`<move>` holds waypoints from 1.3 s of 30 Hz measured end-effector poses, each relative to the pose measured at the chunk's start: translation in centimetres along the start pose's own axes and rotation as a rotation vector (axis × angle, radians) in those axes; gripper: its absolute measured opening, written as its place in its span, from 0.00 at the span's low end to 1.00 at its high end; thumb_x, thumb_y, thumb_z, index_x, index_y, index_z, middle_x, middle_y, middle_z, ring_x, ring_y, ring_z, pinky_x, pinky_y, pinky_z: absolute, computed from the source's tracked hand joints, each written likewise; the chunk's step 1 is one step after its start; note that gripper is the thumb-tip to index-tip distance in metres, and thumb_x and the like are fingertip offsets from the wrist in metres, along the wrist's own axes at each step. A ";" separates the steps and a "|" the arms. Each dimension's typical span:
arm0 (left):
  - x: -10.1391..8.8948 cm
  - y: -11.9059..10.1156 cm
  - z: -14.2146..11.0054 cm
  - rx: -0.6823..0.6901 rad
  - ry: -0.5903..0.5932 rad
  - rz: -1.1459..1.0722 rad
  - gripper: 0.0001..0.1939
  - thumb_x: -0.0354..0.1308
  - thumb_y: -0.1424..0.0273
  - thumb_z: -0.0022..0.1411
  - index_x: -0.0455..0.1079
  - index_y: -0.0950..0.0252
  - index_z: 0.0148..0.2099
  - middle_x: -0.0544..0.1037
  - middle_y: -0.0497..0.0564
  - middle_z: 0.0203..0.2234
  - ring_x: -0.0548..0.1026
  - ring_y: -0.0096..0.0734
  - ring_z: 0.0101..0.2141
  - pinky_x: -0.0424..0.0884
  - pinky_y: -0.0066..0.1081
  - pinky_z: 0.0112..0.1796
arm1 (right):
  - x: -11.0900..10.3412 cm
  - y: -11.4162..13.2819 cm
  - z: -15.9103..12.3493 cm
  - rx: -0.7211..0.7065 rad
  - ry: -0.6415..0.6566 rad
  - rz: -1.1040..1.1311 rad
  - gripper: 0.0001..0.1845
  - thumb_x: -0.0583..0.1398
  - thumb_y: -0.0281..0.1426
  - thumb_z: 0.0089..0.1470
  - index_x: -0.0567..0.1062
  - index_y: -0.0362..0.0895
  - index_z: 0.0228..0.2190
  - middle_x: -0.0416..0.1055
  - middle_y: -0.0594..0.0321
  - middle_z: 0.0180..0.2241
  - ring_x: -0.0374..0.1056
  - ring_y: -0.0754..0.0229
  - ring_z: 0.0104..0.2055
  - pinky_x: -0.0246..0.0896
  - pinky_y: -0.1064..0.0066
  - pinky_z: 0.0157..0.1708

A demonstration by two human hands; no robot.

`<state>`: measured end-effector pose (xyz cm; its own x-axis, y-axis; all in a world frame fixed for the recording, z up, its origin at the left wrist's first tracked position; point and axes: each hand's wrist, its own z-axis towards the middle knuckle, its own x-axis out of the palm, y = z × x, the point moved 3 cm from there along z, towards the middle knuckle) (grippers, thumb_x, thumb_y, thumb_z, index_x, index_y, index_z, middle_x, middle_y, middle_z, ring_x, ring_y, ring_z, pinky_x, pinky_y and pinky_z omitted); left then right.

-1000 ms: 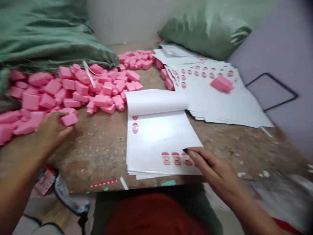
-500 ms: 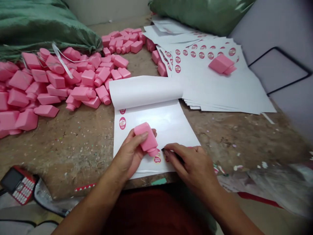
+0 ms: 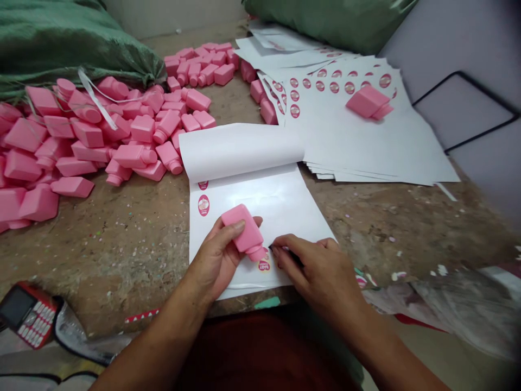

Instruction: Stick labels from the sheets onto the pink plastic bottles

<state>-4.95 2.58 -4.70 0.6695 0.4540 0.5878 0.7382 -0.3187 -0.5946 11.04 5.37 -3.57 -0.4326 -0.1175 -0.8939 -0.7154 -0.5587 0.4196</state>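
Note:
My left hand [image 3: 214, 255] holds a pink plastic bottle [image 3: 243, 231] tilted with its cap end down, just above a white label sheet [image 3: 277, 201]. The top pages of the sheet are folded back. Near the bottle's cap lies a pink-and-white oval "BABY" label [image 3: 264, 264], partly hidden. My right hand [image 3: 311, 266] rests on the sheet's lower right, its fingertips pinched together beside that label. What they grip is mostly hidden. Another oval label [image 3: 203, 205] sits on the sheet's left side.
Many loose pink bottles [image 3: 87, 133] lie heaped on the worn wooden worktop [image 3: 122, 255] at left and back. A stack of label sheets [image 3: 366, 146] carries one pink bottle [image 3: 368, 102]. A green sack [image 3: 61, 49] lies behind, and a red keypad phone [image 3: 26, 314] sits below the front edge.
Over the second, my left hand has brought a pink bottle from the heap onto the sheet. Between the last two views, the bottle and hands barely move. My right hand stays at the sheet's lower right.

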 end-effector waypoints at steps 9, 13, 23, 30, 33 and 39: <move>-0.2 -0.3 0.3 0.019 0.003 -0.133 0.12 0.58 0.71 0.62 0.68 0.68 0.48 0.80 0.57 0.36 0.78 0.38 0.41 0.73 0.35 0.44 | 0.0 0.0 -1.2 0.015 0.052 -0.031 0.19 0.54 0.36 0.62 0.76 0.43 0.49 0.79 0.57 0.31 0.67 0.52 0.24 0.59 0.61 0.28; -0.2 -0.3 0.3 0.013 -0.023 -0.167 0.12 0.57 0.72 0.63 0.68 0.69 0.48 0.80 0.59 0.39 0.78 0.36 0.43 0.73 0.33 0.45 | -0.4 1.0 -3.3 -0.020 0.225 0.187 0.23 0.59 0.39 0.60 0.73 0.48 0.55 0.80 0.57 0.36 0.73 0.49 0.30 0.67 0.58 0.32; 0.2 0.1 -0.7 0.060 0.071 0.039 0.16 0.62 0.71 0.59 0.67 0.66 0.49 0.78 0.56 0.42 0.78 0.36 0.38 0.75 0.30 0.32 | -5.4 1.4 -0.9 0.264 -0.125 0.746 0.03 0.67 0.36 0.51 0.79 0.50 0.28 0.74 0.65 0.30 0.70 0.59 0.33 0.64 0.73 0.29; 1.5 1.0 -2.8 0.083 0.144 -0.104 0.20 0.52 0.56 0.67 0.67 0.66 0.51 0.78 0.56 0.41 0.76 0.36 0.43 0.71 0.36 0.47 | -2.3 2.9 0.8 0.407 -0.173 1.105 0.12 0.68 0.35 0.49 0.74 0.50 0.36 0.73 0.69 0.30 0.67 0.62 0.31 0.63 0.74 0.28; 1.7 1.3 -3.1 0.090 0.150 -0.122 0.22 0.47 0.54 0.68 0.68 0.65 0.51 0.78 0.57 0.42 0.76 0.40 0.46 0.68 0.39 0.50 | -1.7 3.3 0.9 0.434 -0.174 1.169 0.17 0.68 0.34 0.49 0.71 0.51 0.41 0.74 0.69 0.31 0.68 0.62 0.30 0.63 0.74 0.28; 1.5 1.4 -3.1 0.137 0.149 -0.107 0.22 0.43 0.55 0.70 0.67 0.66 0.51 0.78 0.57 0.41 0.76 0.40 0.47 0.66 0.41 0.53 | -1.6 3.6 1.0 0.385 -0.186 1.056 0.14 0.66 0.34 0.50 0.71 0.50 0.40 0.74 0.68 0.30 0.68 0.61 0.31 0.62 0.72 0.29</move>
<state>-2.68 0.23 -2.94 0.6000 0.3484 0.7202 0.7946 -0.1545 -0.5872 8.61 4.30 -0.46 -0.9704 -0.2377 -0.0415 -0.0526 0.0403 0.9978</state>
